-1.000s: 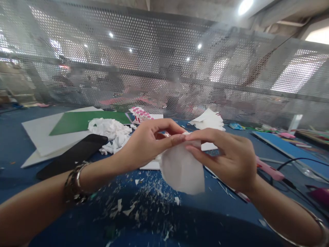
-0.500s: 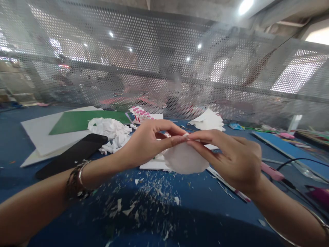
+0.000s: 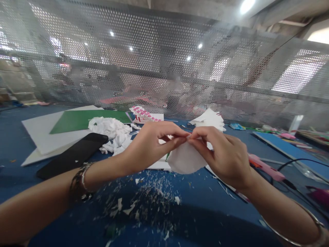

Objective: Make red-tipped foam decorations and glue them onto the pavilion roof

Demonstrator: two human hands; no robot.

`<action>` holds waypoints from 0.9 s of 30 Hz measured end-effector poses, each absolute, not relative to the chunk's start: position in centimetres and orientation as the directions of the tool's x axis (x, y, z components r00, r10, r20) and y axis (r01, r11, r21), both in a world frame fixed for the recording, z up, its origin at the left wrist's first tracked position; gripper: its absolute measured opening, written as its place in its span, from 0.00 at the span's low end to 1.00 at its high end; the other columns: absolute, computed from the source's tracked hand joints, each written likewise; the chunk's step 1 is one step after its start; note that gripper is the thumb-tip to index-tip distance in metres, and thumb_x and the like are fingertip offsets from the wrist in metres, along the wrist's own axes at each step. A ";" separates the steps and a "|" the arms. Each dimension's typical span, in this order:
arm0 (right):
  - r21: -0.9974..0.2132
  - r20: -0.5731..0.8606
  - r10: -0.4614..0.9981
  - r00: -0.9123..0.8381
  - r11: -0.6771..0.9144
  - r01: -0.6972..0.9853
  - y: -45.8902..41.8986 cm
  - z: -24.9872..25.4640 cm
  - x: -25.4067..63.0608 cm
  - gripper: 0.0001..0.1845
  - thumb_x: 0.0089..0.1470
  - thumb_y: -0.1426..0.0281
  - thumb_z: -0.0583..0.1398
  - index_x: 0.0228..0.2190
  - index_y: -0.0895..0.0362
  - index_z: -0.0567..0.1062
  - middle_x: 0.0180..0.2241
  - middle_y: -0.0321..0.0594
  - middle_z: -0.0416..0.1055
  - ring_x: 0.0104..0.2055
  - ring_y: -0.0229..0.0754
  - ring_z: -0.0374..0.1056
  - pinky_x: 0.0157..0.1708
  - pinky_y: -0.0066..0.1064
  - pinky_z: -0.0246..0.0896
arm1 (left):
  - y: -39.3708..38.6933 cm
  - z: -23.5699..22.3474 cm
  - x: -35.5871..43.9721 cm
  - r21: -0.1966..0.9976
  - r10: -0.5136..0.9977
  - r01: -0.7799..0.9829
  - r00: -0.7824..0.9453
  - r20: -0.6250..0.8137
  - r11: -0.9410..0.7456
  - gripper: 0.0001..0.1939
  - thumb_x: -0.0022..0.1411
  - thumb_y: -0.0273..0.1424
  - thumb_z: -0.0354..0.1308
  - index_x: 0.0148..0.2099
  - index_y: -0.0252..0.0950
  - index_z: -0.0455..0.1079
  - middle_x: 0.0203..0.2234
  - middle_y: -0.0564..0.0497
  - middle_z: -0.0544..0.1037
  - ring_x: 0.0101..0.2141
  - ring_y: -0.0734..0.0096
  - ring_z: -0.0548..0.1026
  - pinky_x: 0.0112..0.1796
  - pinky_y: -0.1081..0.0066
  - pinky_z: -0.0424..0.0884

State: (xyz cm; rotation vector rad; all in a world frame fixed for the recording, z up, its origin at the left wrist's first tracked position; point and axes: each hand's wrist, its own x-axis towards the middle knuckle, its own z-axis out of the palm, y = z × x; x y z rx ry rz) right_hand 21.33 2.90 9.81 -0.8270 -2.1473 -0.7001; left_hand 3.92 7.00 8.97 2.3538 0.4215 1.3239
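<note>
A thin white rounded piece of paper point(image 3: 187, 159) hangs from my fingertips above the blue table. My left hand point(image 3: 160, 142) pinches its upper edge between thumb and fingers. Right beside it, my right hand point(image 3: 221, 151) pinches the same edge, so the fingertips of both hands almost meet. My fingers cover the top of the paper. Behind the hands lies a white sheet or board point(image 3: 159, 164), mostly hidden. A bit of green shows by the paper's left side.
Crumpled white paper point(image 3: 110, 130), a black phone point(image 3: 73, 154) and a green sheet point(image 3: 77, 120) lie left. White cut papers point(image 3: 208, 119) stand behind. To the right are a pink corded tool point(image 3: 267, 168) and a blue board point(image 3: 290, 147). Paper scraps point(image 3: 154, 192) litter the front.
My right hand has shifted slightly left and its fingers are more bent. The paper's lower edge has moved a little right on its left side. More of the pink tool shows.
</note>
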 end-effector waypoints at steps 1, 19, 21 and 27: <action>0.205 0.778 0.345 -0.525 0.650 0.732 2.9 9.8 21.3 0.07 0.60 0.72 0.51 0.30 0.53 0.63 0.22 0.32 0.72 0.22 0.33 0.69 0.19 0.23 0.59 | 6.9 8.9 4.0 0.476 0.442 0.067 0.504 0.742 -0.877 0.09 0.57 0.19 0.54 0.34 0.33 0.74 0.28 0.51 0.79 0.29 0.77 0.74 0.29 0.81 0.70; -0.327 0.752 0.588 -0.298 0.725 0.606 2.6 10.4 21.2 0.04 0.52 0.72 0.58 0.26 0.56 0.68 0.19 0.29 0.70 0.16 0.28 0.61 0.12 0.19 0.51 | 7.0 8.6 4.6 0.653 0.573 -0.107 0.390 0.721 -0.749 0.06 0.54 0.22 0.59 0.31 0.37 0.75 0.28 0.53 0.80 0.31 0.73 0.76 0.30 0.77 0.73; -0.392 0.738 0.616 -0.276 0.724 0.567 2.5 10.6 21.1 0.05 0.51 0.73 0.59 0.24 0.56 0.68 0.18 0.29 0.68 0.15 0.27 0.59 0.10 0.18 0.48 | 6.9 8.6 4.6 0.656 0.572 -0.138 0.381 0.727 -0.742 0.07 0.53 0.22 0.59 0.30 0.37 0.75 0.27 0.54 0.80 0.31 0.72 0.77 0.30 0.76 0.73; -0.559 0.688 0.690 -0.227 0.702 0.442 2.3 10.9 20.7 0.06 0.47 0.76 0.59 0.22 0.57 0.68 0.16 0.27 0.63 0.15 0.26 0.55 0.10 0.17 0.47 | 6.9 8.5 4.5 0.630 0.523 -0.243 0.385 0.760 -0.737 0.09 0.54 0.19 0.59 0.32 0.38 0.76 0.28 0.55 0.80 0.32 0.76 0.76 0.33 0.79 0.72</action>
